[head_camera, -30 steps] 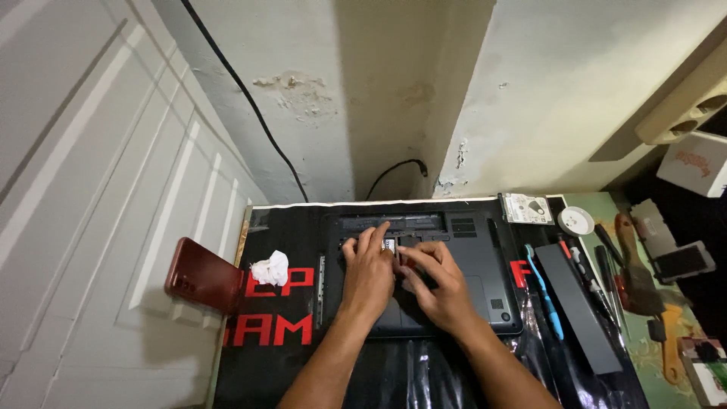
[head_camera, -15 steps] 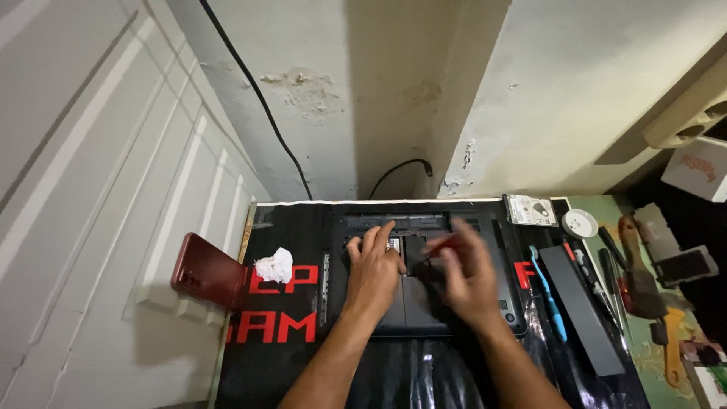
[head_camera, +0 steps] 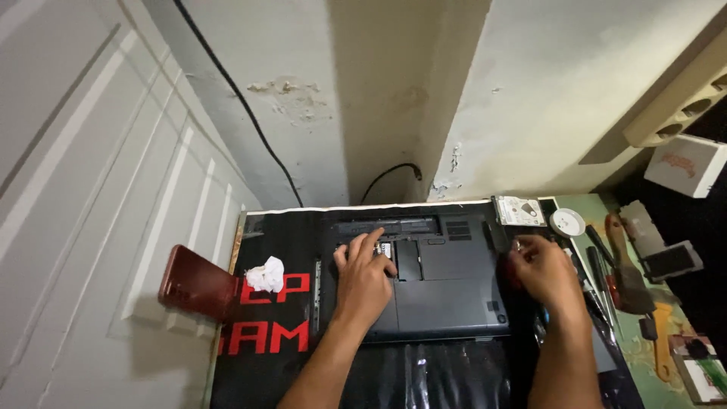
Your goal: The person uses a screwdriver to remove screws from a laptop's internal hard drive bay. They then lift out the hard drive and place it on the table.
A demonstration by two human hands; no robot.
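Cramped corner of pale plaster wall point(head_camera: 530, 91), flaking in one patch, with a black cable point(head_camera: 235, 98) running down it and a white panelled door point(head_camera: 83, 189) on the left. Below, a black work mat with red lettering point(head_camera: 265, 333). Resting at its middle, the left hand point(head_camera: 365, 280), flat and unclenched, grasping nothing, fingertips spread at the rim of an open bay in the dark grey upturned laptop base point(head_camera: 447, 291). Lying squarely on the mat, that laptop, underside up, rear edge toward the wall. Off its right edge, the right hand point(head_camera: 544, 274), fingers curled inward around something small and dark; cannot tell what, since blurred. Just beyond that hand, toward the wall, a silver rectangular hard drive point(head_camera: 520, 210) and a small round white dish point(head_camera: 567, 223). Further right, on a green surface, a row of dark-handled screwdrivers point(head_camera: 598, 261) and a brown-handled tool point(head_camera: 622, 269). Left of the laptop, a crumpled white tissue point(head_camera: 266, 274) on the mat, and past the mat's edge a glossy dark red rectangular case point(head_camera: 197, 284) leaning by the door. Upper right, a white cardboard box point(head_camera: 687, 165) under a cream shelf edge.
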